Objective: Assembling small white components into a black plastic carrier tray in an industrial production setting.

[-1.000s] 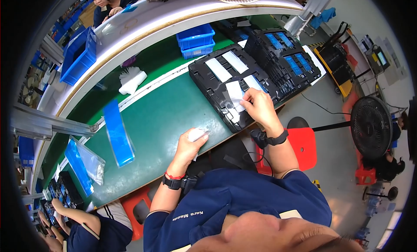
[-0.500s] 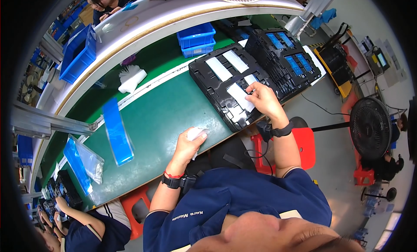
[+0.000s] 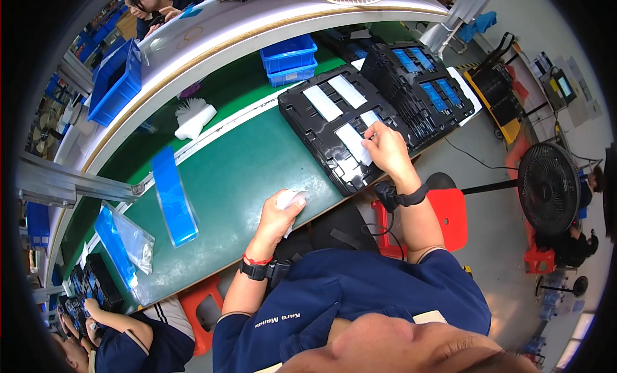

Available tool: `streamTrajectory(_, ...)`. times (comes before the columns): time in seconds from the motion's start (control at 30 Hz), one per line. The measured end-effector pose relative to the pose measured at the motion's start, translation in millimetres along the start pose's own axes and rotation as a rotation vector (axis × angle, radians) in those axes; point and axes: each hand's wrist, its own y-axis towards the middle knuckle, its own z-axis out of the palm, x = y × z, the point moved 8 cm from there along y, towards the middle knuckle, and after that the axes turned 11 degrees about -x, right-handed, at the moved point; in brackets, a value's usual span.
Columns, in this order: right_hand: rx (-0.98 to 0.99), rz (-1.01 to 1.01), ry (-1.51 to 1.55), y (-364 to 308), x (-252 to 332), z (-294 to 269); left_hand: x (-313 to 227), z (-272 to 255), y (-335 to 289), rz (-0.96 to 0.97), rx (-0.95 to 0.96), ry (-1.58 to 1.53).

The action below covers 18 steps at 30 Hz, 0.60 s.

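My left hand [image 3: 277, 215] rests on the green table [image 3: 238, 173] with a crumpled white cloth [image 3: 287, 199] gripped in it. My right hand [image 3: 385, 149] is over a black tray [image 3: 321, 132] that holds several white rectangular strips, and its fingertips pinch the edge of one white strip [image 3: 354, 144]. Both wrists wear bands. A stack of black trays with blue parts [image 3: 421, 87] stands just right of the tray.
A long blue strip [image 3: 172, 196] lies on the table to my left, beyond it a clear bag with a blue part [image 3: 125, 241]. Blue bins [image 3: 290, 59] and a white brush-like object [image 3: 193, 116] lie further back. Another person [image 3: 122, 334] works at lower left. A red stool [image 3: 450, 209] and a fan [image 3: 549, 190] stand at right.
My right hand has shifted along the black tray from its near corner toward the middle strip. The left hand has stayed put on the cloth.
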Motion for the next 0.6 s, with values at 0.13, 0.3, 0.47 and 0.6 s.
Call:
streamTrajectory(0.13,-0.069,-0.135,-0.237,-5,12,-4,-3,2,-1,0.013,-0.001,0.01)
streamTrajectory(0.3,-0.179,-0.258,-0.46,-14,38,-16,-1,1,-1,0.026,-0.011,0.014)
streamTrajectory(0.47,-0.249,-0.193,-0.392,0,12,-42,-1,-1,-1,0.041,-0.014,0.032)
streamTrajectory(0.6,-0.155,-0.32,-0.197,2,0,-34,-5,0,-2,0.043,-0.025,0.029)
